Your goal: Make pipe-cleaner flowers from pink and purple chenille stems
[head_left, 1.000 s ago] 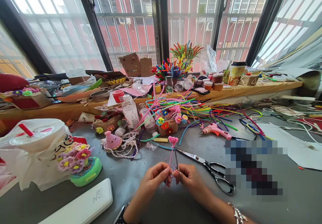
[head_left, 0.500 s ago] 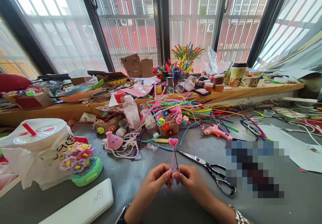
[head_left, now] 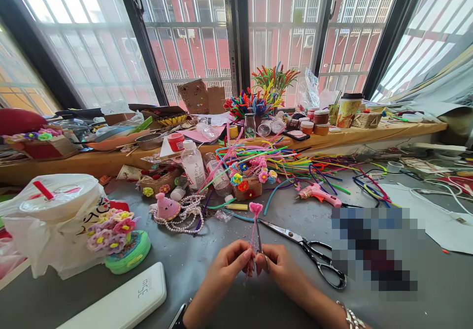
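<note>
Roughly by size: barred windows (head_left: pixel 192 24) across the whole back, with a pinkish building (head_left: pixel 212 48) beyond. Next down, grey table (head_left: pixel 192 257), cluttered at the far side and along both edges. Then a ledge (head_left: pixel 399 128) under the windows, yellow-brown cover, loaded with jars (head_left: pixel 320 117) and craft bits. In front of the ledge, loose pile of coloured fuzzy stems (head_left: pixel 291 159). Near left, white plastic bag (head_left: pixel 59 250) around a lidded cup (head_left: pixel 59 198); nearer, white power bank (head_left: pixel 121 299) lying at a slant. Right of centre, large black-handled scissors (head_left: pixel 295 236), flat on the table; beyond, pink glue gun (head_left: pixel 320 194). At centre, raised over the table, left hand (head_left: pixel 231 262) in a narrow pinch, thumb and fingers tight round the lower part of a pink fuzzy stem (head_left: pixel 253 233); just beside, right hand (head_left: pixel 279 262), also narrow, gripping a slim metal tool (head_left: pixel 259 240), probably small scissors, pointing up alongside the stem. Contact between tool and stem: can't tell. Smallest: fluffy pink head (head_left: pixel 255 208) on top of the stem, roughly heart-shaped.
</note>
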Tool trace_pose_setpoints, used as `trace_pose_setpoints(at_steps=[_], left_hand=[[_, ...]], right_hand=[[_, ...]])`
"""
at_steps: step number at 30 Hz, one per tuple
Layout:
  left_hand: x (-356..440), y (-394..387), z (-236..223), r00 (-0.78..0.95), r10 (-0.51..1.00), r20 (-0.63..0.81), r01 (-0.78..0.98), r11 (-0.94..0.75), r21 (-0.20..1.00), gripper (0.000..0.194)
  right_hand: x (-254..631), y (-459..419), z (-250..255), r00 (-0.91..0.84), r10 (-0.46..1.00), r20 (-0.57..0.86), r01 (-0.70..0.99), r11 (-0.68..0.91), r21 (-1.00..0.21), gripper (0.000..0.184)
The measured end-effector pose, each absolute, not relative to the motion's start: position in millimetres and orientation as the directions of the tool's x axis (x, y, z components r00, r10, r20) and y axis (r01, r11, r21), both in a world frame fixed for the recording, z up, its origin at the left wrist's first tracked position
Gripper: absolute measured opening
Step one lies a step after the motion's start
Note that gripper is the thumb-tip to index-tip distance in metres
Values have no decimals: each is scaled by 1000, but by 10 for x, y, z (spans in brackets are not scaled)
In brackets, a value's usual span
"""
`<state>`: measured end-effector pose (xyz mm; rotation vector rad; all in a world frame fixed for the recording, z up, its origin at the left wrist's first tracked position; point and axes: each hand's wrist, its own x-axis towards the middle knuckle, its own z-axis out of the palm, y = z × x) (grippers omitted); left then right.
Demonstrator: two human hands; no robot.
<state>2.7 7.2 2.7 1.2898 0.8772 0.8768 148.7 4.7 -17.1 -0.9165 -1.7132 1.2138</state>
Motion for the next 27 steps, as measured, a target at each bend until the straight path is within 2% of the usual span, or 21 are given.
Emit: trace_pose_setpoints(at_steps=[7,15,23,27], left_hand=[[23,85,-1,386,921,-48,-60,77,995,28],[41,76,60,342,938,-54,-73,83,994,25],[33,79,43,351,936,-36,-90,72,993,24],[38,64,40,363,931,-28,-94,67,993,24]], right_hand=[[1489,72,-203,-301,936,183,253,263,-931,55],[1497,40,-196,-421,879,222,114,295,-949,57],[1499,50,-217,-391,905,168,243,278,-929,64],[1499,49,-228,-409,892,192,217,299,-929,62]])
